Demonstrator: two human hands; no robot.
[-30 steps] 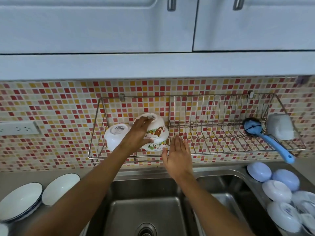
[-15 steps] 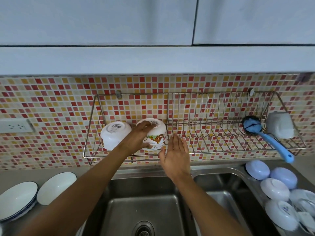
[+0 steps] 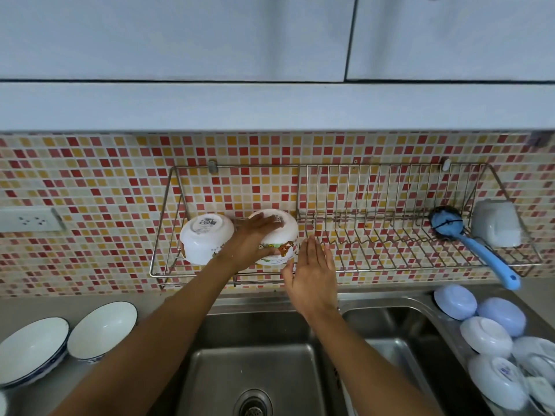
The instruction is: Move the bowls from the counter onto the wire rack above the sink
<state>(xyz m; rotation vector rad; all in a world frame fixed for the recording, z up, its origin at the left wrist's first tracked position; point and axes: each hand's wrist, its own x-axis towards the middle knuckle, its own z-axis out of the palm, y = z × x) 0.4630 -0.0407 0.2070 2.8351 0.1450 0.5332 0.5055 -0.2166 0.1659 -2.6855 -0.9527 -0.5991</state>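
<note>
A wire rack [image 3: 390, 267] hangs on the tiled wall above the sink. At its left end an upturned white bowl [image 3: 204, 240] rests with a label on its base. Beside it sits an upturned white bowl with a cartoon print [image 3: 283, 240], and my left hand [image 3: 250, 243] is wrapped over its top and side. My right hand [image 3: 312, 279] hovers flat just right of that bowl, fingers straight, holding nothing. Two white bowls with blue rims [image 3: 102, 328] stand upright on the left counter. Several blue and white bowls [image 3: 486, 337] lie upturned on the right counter.
A blue dish brush [image 3: 477, 247] and a white cup [image 3: 497, 223] occupy the rack's right end. The steel double sink [image 3: 255, 370] lies below my arms. A wall socket [image 3: 30, 219] is at the left, and cabinets hang overhead.
My left hand has lowered the cartoon bowl onto the rack beside the labelled bowl. My right hand has stayed flat next to it.
</note>
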